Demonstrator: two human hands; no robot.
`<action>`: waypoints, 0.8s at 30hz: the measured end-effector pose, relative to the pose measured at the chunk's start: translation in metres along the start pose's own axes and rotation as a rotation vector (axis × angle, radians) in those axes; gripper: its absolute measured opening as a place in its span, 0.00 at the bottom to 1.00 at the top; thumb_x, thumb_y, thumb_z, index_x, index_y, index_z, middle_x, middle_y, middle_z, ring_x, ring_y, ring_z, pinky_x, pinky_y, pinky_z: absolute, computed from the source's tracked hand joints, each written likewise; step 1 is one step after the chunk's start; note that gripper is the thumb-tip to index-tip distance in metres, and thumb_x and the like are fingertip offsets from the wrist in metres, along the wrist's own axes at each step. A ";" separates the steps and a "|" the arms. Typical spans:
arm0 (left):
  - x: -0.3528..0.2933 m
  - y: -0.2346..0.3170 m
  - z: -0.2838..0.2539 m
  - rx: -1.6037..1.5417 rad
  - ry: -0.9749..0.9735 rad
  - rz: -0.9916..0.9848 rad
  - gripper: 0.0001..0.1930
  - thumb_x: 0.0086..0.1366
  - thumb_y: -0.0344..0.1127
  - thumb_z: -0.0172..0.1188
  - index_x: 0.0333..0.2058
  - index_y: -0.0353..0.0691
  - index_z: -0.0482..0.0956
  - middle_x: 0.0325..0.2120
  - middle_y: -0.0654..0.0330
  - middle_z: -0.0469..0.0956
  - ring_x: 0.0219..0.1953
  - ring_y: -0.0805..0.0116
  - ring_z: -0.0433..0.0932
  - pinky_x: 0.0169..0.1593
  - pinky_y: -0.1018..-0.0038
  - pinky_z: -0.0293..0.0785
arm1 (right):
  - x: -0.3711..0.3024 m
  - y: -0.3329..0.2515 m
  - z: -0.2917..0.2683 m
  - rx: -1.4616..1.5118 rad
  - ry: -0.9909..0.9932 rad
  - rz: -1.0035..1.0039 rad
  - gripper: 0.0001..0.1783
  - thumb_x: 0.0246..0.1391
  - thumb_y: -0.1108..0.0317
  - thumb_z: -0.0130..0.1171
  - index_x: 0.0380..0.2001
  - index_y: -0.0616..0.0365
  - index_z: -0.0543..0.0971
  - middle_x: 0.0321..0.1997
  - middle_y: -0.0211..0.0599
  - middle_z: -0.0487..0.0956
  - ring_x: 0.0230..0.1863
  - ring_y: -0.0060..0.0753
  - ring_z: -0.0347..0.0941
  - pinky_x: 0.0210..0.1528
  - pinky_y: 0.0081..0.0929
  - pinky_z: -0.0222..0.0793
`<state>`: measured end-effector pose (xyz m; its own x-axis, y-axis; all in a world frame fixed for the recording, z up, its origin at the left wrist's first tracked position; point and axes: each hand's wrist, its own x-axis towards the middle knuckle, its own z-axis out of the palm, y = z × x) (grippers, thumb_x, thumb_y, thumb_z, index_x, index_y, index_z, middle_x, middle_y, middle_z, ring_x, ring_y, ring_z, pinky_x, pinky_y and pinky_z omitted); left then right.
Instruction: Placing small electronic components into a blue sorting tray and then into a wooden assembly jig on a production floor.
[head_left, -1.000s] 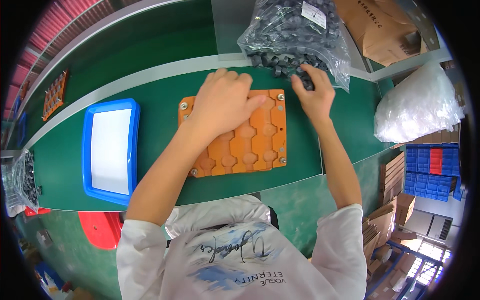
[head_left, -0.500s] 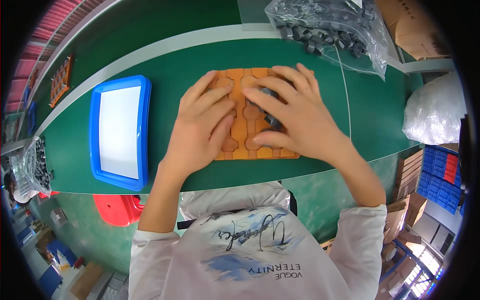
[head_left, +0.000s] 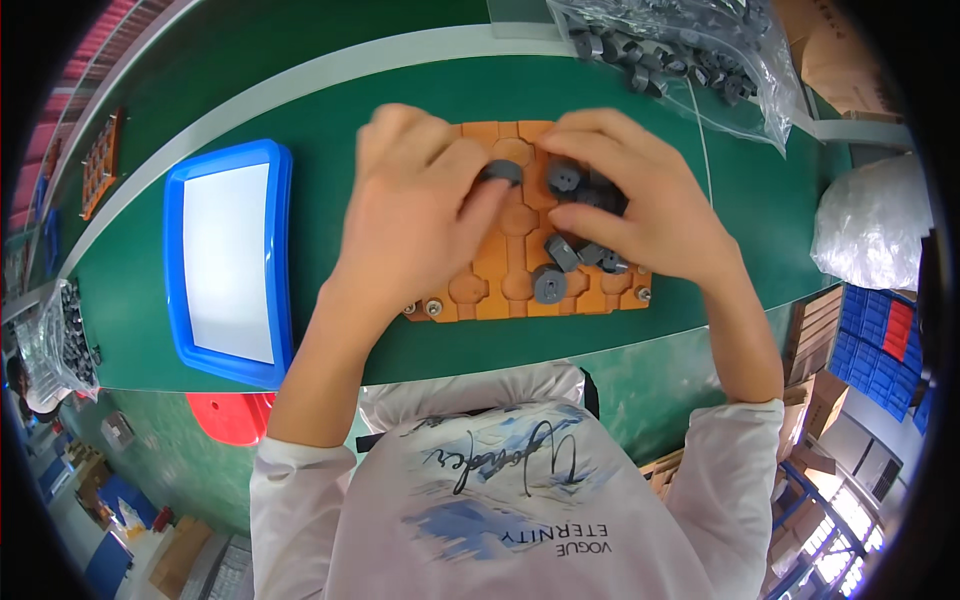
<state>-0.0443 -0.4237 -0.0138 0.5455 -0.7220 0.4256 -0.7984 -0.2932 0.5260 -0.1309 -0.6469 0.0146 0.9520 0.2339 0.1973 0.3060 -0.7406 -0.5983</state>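
My left hand [head_left: 405, 205] is closed over the left half of an orange fixture board [head_left: 487, 262] with shaped recesses. Its thumb and forefinger pinch a dark grey round plastic part [head_left: 502, 172]. On the board's right half, my right hand [head_left: 645, 190] curls around several similar parts [head_left: 566, 178], thumb and fingers on either side of them; its palm side is hidden. Below that hand more grey parts [head_left: 562, 253] lie loose, one flat round piece [head_left: 549, 284] near the board's front edge.
A blue-rimmed tray [head_left: 283, 250] with a white bottom lies left of the board on the green table [head_left: 380, 90]. A clear bag of grey parts [head_left: 690, 60] is at the far right, near a cardboard box [head_left: 835, 60]. Another orange board [head_left: 103, 165] stands far left.
My left hand has lifted and shifted, and a grey part now shows in its pinch. The right hand has moved right, uncovering several grey parts. The board's front metal posts now show.
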 end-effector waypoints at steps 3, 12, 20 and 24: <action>-0.004 0.002 -0.007 0.237 -0.070 -0.181 0.17 0.58 0.33 0.69 0.47 0.43 0.83 0.41 0.61 0.77 0.51 0.56 0.68 0.54 0.64 0.69 | 0.010 0.008 -0.002 0.052 0.007 0.086 0.19 0.47 0.73 0.69 0.45 0.60 0.79 0.55 0.40 0.77 0.47 0.44 0.77 0.48 0.34 0.74; 0.000 -0.001 -0.006 0.185 -0.028 -0.092 0.18 0.57 0.29 0.68 0.49 0.44 0.83 0.41 0.60 0.77 0.48 0.56 0.69 0.52 0.65 0.71 | 0.031 0.011 0.003 -0.107 -0.111 -0.071 0.14 0.47 0.74 0.67 0.39 0.60 0.78 0.43 0.38 0.75 0.49 0.45 0.72 0.53 0.36 0.71; 0.004 -0.009 -0.003 0.075 -0.058 -0.121 0.16 0.57 0.25 0.65 0.45 0.41 0.84 0.40 0.59 0.78 0.48 0.56 0.70 0.50 0.66 0.73 | 0.042 0.013 0.004 -0.237 -0.132 -0.058 0.16 0.47 0.68 0.68 0.40 0.59 0.78 0.40 0.41 0.74 0.47 0.47 0.72 0.49 0.39 0.71; -0.002 -0.006 -0.009 -0.016 -0.024 -0.163 0.15 0.57 0.26 0.66 0.44 0.40 0.85 0.43 0.58 0.77 0.49 0.56 0.71 0.49 0.67 0.74 | 0.048 0.007 -0.001 -0.368 -0.197 0.054 0.16 0.47 0.66 0.69 0.39 0.59 0.78 0.38 0.41 0.73 0.45 0.48 0.73 0.48 0.40 0.71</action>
<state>-0.0385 -0.4150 -0.0116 0.6614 -0.6803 0.3158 -0.6951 -0.3978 0.5988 -0.0835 -0.6416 0.0205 0.9605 0.2783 -0.0001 0.2671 -0.9222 -0.2796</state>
